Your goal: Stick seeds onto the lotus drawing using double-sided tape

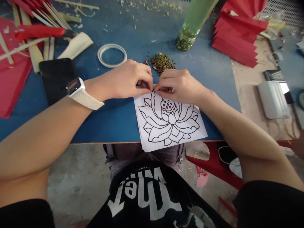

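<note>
A sheet of white paper printed with a black-outlined lotus drawing lies at the table's front edge and hangs partly over it, with at least one more sheet under it. At its top edge, my left hand and my right hand meet with fingers pinched, their tips almost touching at a petal tip. Whatever is between the fingertips is too small or hidden to make out. Just behind my hands sits a small heap of green and reddish beans. A roll of white tape lies behind my left wrist.
On the left are a black phone, a red-handled tool, bamboo pieces and red paper. A green bottle stands behind the beans. Pleated red paper and a white power bank are on the right.
</note>
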Tool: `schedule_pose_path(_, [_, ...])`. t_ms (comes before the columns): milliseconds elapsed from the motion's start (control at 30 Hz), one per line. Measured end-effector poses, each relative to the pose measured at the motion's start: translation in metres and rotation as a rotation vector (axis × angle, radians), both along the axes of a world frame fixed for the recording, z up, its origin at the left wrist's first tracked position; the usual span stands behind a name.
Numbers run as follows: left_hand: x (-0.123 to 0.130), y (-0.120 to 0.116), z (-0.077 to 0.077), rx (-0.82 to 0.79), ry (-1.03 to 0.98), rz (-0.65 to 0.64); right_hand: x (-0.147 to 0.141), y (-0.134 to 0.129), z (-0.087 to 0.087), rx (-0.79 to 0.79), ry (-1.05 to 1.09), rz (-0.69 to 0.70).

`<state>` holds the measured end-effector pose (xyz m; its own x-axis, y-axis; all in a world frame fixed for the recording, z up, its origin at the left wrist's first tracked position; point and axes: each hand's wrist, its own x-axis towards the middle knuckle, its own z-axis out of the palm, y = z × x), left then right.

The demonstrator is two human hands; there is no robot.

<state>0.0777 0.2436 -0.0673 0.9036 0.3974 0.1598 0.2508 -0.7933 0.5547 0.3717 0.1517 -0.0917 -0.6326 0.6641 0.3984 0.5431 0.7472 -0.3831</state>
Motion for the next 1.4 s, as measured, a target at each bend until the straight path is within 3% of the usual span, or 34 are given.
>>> schedule_pose_path(300, [-0.001,-0.001,0.0,-0.001,-0.023,0.014,-0.003,-0.003,0.009,-0.11,0.071,-0.065])
schedule_pose_path(1167, [-0.003,0.006,-0.014,-0.064,-0.102,-0.035,-0.012,-0.006,0.009,-0.256,0.164,-0.238])
schedule_pose_path(1400, [-0.006,0.005,-0.008,-0.04,-0.101,-0.035,-0.007,-0.002,0.018,-0.383,0.191,-0.272])
